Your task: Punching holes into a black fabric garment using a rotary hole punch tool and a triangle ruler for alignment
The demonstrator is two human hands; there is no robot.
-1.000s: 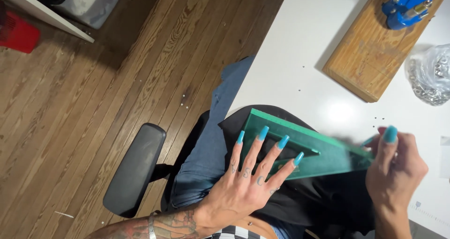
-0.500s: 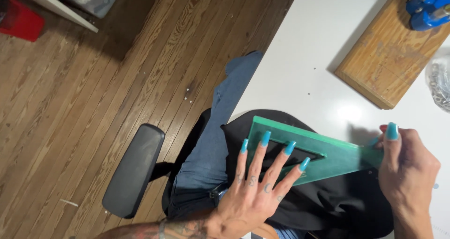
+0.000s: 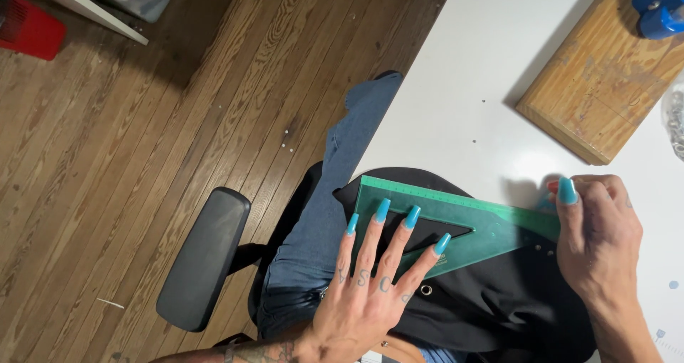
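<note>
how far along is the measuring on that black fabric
Done so far: the black fabric lies spread over the edge of the white table, and the green translucent plastic set square sits on it. In hand: the left hand presses the set square flat with spread fingers, while the right hand pinches something small at its pointed end. No mark or cut shows on the fabric yet.

Wooden block (image 3: 602, 85), blue tool (image 3: 659, 10), black armrest (image 3: 203, 256), red bin (image 3: 28, 28)
</note>
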